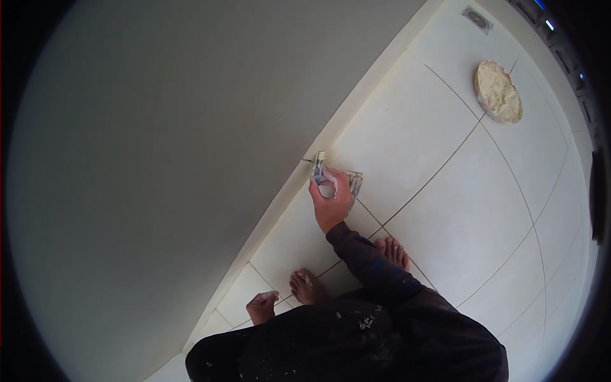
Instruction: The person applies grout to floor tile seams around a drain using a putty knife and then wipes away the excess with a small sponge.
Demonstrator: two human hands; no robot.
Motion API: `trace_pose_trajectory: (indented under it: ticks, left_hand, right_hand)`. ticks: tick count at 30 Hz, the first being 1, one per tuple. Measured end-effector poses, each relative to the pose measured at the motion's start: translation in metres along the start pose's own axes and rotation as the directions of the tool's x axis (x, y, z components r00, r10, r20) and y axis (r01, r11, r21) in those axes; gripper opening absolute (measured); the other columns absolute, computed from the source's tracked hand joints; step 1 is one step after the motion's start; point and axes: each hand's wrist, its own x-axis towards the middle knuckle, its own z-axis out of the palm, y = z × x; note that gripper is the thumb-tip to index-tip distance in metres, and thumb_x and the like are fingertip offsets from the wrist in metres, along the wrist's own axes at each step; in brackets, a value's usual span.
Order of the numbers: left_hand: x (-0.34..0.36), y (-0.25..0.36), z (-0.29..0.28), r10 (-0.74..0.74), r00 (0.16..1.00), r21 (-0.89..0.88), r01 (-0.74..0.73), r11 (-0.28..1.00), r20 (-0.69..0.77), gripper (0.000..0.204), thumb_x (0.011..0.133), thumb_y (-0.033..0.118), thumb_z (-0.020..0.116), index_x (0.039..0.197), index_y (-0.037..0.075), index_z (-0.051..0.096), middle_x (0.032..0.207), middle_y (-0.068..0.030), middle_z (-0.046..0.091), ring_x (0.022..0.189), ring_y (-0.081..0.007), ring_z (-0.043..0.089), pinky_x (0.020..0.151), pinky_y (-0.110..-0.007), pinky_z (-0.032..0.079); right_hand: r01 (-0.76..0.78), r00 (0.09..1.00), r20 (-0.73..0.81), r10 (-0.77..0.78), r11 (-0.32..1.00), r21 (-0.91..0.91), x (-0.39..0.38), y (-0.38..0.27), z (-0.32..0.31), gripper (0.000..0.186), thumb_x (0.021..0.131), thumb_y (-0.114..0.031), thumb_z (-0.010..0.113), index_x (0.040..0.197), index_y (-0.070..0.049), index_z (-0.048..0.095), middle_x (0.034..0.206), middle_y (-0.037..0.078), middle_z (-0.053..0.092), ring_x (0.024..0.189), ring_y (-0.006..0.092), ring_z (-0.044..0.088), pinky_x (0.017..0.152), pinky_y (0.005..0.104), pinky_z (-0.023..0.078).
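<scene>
My right hand [336, 194] is closed around a small putty knife [318, 169] at the foot of the wall. Cream-coloured paste sits on the blade's tip, close to the skirting tile [289, 191] and a dark joint in it. A wider, smeared flat blade [356, 184] shows behind the same hand; whether the fingers grip it too, I cannot tell. White paste marks the thumb and fingers. Lower down, beside my left foot, my left hand [259, 309] has its fingers curled together, with white smears on them. What they hold, if anything, is hidden.
A grey wall [172, 127] rises along the left. On the white tiled floor [445, 184] lies a round container of cream paste [498, 92] at the far right. Beyond it is a floor drain [477, 20]. My bare feet [393, 253] stand close by.
</scene>
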Motion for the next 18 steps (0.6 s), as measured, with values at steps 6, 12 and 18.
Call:
trace_pose_trajectory:
  ticks: [6,12,18]
  left_hand:
    - [0.032,-0.145,0.115,0.503,0.856,0.658,-0.313,0.685,-0.116,0.019,0.103,0.02,0.053,0.111,0.004,0.059,0.108,-0.0178,0.061,0.097,-0.0387,0.057,0.083,-0.052,0.047]
    - [0.011,-0.105,0.152,0.634,0.773,0.708,-0.432,0.559,-0.029,0.022,0.104,0.023,0.052,0.116,0.005,0.058,0.111,-0.0184,0.061,0.104,-0.0387,0.06,0.085,-0.054,0.048]
    - [-0.005,-0.036,0.152,0.488,0.862,0.568,-0.334,0.752,-0.139,0.024,0.104,0.022,0.049,0.114,0.002,0.058,0.109,-0.0183,0.063,0.108,-0.0404,0.058,0.089,-0.052,0.044]
  right_hand:
    - [0.172,0.984,0.039,-0.173,0.985,0.029,-0.002,-0.023,0.037,0.037,0.076,0.005,0.082,0.109,0.0,0.065,0.109,0.013,0.067,0.084,0.0212,0.069,0.072,0.0315,0.056]
    - [0.21,0.971,0.158,-0.18,0.957,-0.2,0.01,-0.021,0.007,0.039,0.071,0.002,0.081,0.103,0.0,0.06,0.107,0.014,0.065,0.096,0.0336,0.065,0.082,0.0419,0.054]
    - [-0.025,0.892,0.436,0.123,0.975,-0.223,-0.014,-0.025,-0.011,0.036,0.076,-0.004,0.079,0.108,0.0,0.061,0.101,0.014,0.068,0.086,0.0253,0.068,0.075,0.0353,0.055]
